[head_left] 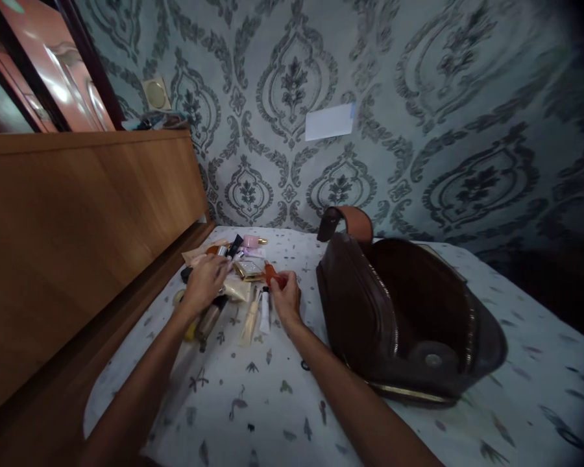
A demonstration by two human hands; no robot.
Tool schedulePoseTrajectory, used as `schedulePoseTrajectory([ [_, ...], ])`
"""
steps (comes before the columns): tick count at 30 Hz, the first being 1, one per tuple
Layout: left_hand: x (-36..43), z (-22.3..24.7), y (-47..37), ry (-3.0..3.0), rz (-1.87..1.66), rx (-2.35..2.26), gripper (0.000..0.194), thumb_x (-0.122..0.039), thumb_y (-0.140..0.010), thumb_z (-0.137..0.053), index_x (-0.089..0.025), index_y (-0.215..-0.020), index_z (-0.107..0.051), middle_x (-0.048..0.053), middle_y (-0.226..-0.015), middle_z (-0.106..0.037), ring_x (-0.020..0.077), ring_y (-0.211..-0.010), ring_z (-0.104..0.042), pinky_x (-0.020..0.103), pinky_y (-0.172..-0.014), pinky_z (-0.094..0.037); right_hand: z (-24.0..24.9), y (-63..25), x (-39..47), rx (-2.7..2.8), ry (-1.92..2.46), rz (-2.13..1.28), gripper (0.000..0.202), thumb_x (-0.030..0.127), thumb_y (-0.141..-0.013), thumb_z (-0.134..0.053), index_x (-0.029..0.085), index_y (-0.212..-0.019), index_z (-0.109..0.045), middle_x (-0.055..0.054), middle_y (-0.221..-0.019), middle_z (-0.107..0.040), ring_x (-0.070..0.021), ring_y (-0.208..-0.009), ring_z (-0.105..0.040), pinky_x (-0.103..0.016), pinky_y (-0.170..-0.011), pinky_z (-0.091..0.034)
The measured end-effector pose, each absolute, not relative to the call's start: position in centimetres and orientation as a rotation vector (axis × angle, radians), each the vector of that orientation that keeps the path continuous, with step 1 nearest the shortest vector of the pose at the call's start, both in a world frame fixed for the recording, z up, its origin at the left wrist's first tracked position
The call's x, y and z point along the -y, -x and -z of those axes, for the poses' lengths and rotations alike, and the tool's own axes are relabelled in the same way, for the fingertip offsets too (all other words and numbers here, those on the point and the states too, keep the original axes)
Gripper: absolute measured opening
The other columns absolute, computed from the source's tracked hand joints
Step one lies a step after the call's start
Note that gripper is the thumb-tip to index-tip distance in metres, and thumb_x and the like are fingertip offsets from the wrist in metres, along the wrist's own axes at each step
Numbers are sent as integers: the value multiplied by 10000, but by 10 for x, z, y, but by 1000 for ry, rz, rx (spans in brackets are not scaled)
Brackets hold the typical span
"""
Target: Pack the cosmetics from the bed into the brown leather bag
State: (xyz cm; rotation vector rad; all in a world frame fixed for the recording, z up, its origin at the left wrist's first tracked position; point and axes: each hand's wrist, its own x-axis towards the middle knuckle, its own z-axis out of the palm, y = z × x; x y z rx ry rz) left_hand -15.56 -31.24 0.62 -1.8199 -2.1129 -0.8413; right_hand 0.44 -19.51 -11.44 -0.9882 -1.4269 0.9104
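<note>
Toward the printed sheet's (272, 415) far-left corner, the right hand (287, 297) grips a narrow-tipped orange bottle (271, 274) beside a gold-edged compact (249, 270); the left hand's (205, 280) grip is unclear.

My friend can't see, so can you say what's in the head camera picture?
A person's right hand holds an orange item while the left hand is over scattered tubes and bottles. An open brown bag sits at right on a patterned white sheet.
</note>
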Motion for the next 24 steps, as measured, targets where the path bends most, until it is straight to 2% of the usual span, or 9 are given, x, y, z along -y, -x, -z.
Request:
schedulePoseTrajectory([
  [5,358,14,210,1557,1092,2233,381,-381,-936,-386,-185,-1097,-671,97,-1072,-687,242,-1008,-630,378,-882,-499,114,-5,195,1433,990,-937,265,368,-733,-532,217,-950,-511,-58,-907,-646,-227,-815,-604,-373,-794,-471],
  [9,381,42,222,1435,1212,2332,487,-454,-945,-331,-155,-1151,-655,114,-1094,-702,251,-1013,-650,404,-893,-510,112,-6,196,1443,983,-945,276,375,-735,-527,215,-960,-514,-65,-914,-654,-238,-828,-611,-390,-807,-476],
  [13,385,61,214,1491,1259,2385,499,-483,-959,-328,-164,-1154,-658,98,-1151,-713,234,-1065,-658,378,-928,-510,111,-6,196,1450,982,-942,277,372,-734,-526,216,-963,-513,-71,-933,-657,-241,-840,-612,-394,-813,-481],
  [18,380,58,210,1566,1220,2379,486,-485,-961,-329,-163,-1136,-647,106,-1123,-707,245,-1045,-651,409,-932,-501,111,-7,196,1456,986,-940,277,369,-730,-526,217,-960,-512,-65,-919,-656,-238,-826,-609,-390,-810,-481],
  [22,375,44,201,1708,1097,2294,401,-496,-902,-471,-195,-1092,-655,114,-1207,-650,276,-1167,-569,440,-1008,-432,112,-7,196,1454,984,-935,261,366,-743,-513,218,-958,-513,-62,-915,-655,-232,-826,-609,-375,-792,-482],
  [24,373,37,192,1791,1015,2267,331,-493,-841,-579,-217,-1000,-669,92,-1122,-672,283,-1107,-585,428,-964,-443,112,-7,197,1455,981,-929,253,356,-743,-509,217,-955,-515,-64,-923,-655,-229,-826,-609,-370,-789,-481],
])
